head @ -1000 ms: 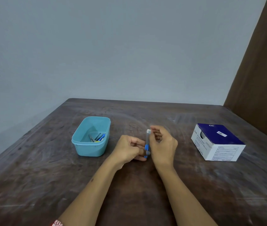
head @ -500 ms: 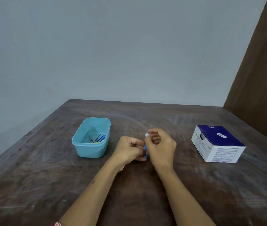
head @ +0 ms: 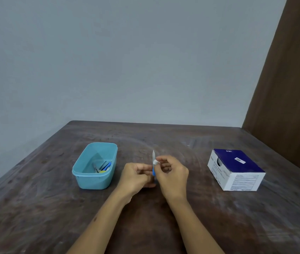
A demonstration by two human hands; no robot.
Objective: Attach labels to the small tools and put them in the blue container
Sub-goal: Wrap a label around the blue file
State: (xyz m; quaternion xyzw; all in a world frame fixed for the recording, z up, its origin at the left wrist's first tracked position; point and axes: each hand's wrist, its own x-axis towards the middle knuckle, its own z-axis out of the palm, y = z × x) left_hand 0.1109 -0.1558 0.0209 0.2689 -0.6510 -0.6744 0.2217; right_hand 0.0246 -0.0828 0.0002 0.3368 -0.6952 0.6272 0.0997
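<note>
Above the table (head: 164, 226), both hands' fingers (head: 161, 160) pinch a small tool (head: 153, 165) bearing a white label (head: 155, 162); print unreadable.

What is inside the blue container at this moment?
The blue container holds several small tools: grey, blue and a yellow bit, lying at its near end. Its front wall hides the lowest part, so the exact count cannot be told.
</note>
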